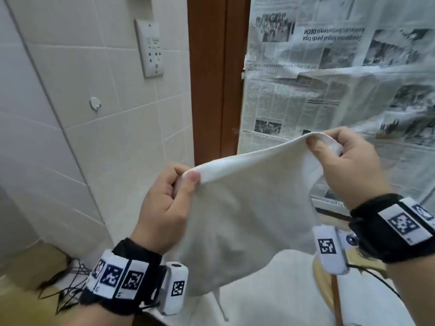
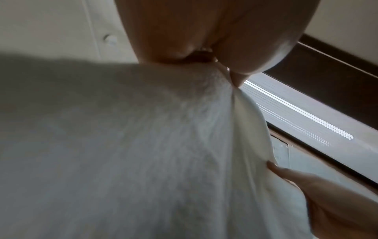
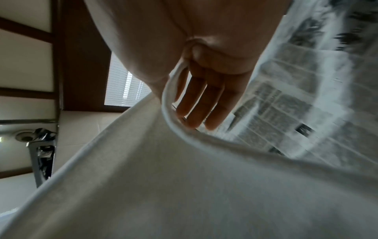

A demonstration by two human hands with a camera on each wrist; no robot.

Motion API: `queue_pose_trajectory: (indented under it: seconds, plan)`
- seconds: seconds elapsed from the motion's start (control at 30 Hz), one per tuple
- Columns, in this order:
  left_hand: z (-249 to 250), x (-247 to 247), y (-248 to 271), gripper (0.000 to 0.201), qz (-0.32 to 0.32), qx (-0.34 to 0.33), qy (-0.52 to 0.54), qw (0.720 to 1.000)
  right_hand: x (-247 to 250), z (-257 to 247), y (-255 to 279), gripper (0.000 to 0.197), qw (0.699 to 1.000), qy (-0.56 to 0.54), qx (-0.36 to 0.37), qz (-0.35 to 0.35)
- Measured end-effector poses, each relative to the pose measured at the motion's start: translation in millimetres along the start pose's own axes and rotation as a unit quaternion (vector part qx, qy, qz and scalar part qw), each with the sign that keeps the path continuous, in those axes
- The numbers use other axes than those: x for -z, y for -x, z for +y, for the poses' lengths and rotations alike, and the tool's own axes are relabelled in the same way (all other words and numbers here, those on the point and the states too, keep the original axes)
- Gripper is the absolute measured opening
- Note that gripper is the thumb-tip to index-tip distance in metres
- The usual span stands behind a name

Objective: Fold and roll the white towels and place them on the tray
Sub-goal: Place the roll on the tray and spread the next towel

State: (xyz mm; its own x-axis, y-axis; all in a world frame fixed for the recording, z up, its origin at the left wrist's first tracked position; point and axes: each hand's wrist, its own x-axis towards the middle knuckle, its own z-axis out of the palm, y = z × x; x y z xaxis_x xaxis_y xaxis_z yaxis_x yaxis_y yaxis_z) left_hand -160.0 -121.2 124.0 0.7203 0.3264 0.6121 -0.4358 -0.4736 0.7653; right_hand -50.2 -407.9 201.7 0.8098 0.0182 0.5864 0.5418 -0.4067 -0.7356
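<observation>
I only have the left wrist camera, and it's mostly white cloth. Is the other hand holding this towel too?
Observer: Yes. In the head view the right hand pinches the far top corner of the white terry towel, and the left hand pinches the near corner.
Operator: Is the towel lying on anything?
Observer: No, it hangs in the air between the hands; more white cloth lies below it.
Operator: What is behind the towel?
Observer: Black-and-white newspaper sheets cover the surface behind it, beside a brown wooden door frame.
Operator: How are the right fingers placed?
Observer: The right wrist view shows three fingers stretched out behind the towel's hem.
</observation>
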Motion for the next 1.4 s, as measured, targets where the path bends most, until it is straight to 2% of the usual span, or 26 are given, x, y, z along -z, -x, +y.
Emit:
queue_pose_trajectory:
  seconds: [0.1, 0.23, 0.27, 0.33, 0.43, 0.5, 0.57, 0.63, 0.73, 0.77, 0.87, 0.97, 1.07, 1.17, 1.3, 1.4]
  plan:
    - [1.6, 22.2, 15.1, 0.017, -0.027, 0.003, -0.052, 0.998, -11.6, 24.4, 43.3, 0.019, 0.992, -0.080, -0.067, -0.072]
    - [-23.5, 48.4, 38.1, 0.028, -0.030, 0.048, -0.030, 0.998, -31.4, 61.9, 106.7, 0.049, 0.953, -0.180, -0.187, -0.157]
    - [-30.6, 53.5, 45.0, 0.032, -0.037, 0.057, -0.030, 0.997, -36.5, 68.9, 122.7, 0.050, 0.943, -0.191, -0.208, -0.174]
    - [-41.7, 60.5, 58.5, 0.037, -0.053, 0.074, -0.035, 0.995, -45.1, 78.1, 152.1, 0.042, 0.922, -0.211, -0.253, -0.205]
    - [-54.8, 64.5, 78.3, 0.037, -0.085, 0.112, -0.029, 0.990, -56.5, 84.9, 184.5, 0.029, 0.897, -0.229, -0.318, -0.207]
    - [-65.8, 67.6, 90.3, 0.035, -0.114, 0.127, -0.048, 0.984, -62.3, 86.8, 196.4, 0.035, 0.908, -0.201, -0.306, -0.203]
    - [-76.9, 72.0, 100.6, 0.039, -0.156, 0.147, -0.091, 0.972, -63.9, 82.0, 200.6, 0.025, 0.937, -0.125, -0.263, -0.194]
    - [-83.9, 73.9, 109.6, 0.046, -0.232, 0.173, -0.153, 0.945, -64.6, 72.4, 199.6, 0.015, 0.954, -0.069, -0.230, -0.178]
    - [-91.2, 63.1, 122.2, 0.046, -0.351, 0.204, -0.199, 0.892, -68.8, 54.1, 198.7, 0.011, 0.959, -0.036, -0.192, -0.204]
    - [-93.5, 56.5, 126.4, 0.041, -0.374, 0.202, -0.197, 0.884, -70.9, 47.9, 199.1, 0.011, 0.959, -0.029, -0.180, -0.215]
    - [-95.8, 34.6, 135.6, 0.032, -0.413, 0.175, -0.135, 0.884, -77.4, 33.6, 198.2, 0.009, 0.958, 0.001, -0.133, -0.253]
    - [-85.3, 14.1, 136.2, 0.040, -0.404, 0.179, -0.077, 0.894, -86.6, 26.6, 199.2, 0.010, 0.945, 0.027, -0.087, -0.315]
    - [-78.3, -0.2, 131.7, 0.025, -0.374, 0.183, -0.037, 0.909, -92.1, 26.3, 203.3, 0.010, 0.943, 0.016, -0.082, -0.322]
    - [-79.0, -5.7, 132.6, 0.013, -0.373, 0.185, 0.001, 0.909, -90.0, 24.9, 204.7, 0.011, 0.946, 0.003, -0.108, -0.305]
    - [-78.7, -2.6, 137.6, 0.022, -0.306, 0.214, 0.038, 0.927, -81.6, 27.1, 210.9, 0.014, 0.946, 0.014, -0.137, -0.293]
    - [-75.2, 1.7, 137.3, 0.029, -0.267, 0.220, 0.058, 0.936, -73.2, 33.4, 221.8, 0.021, 0.936, -0.030, -0.199, -0.287]
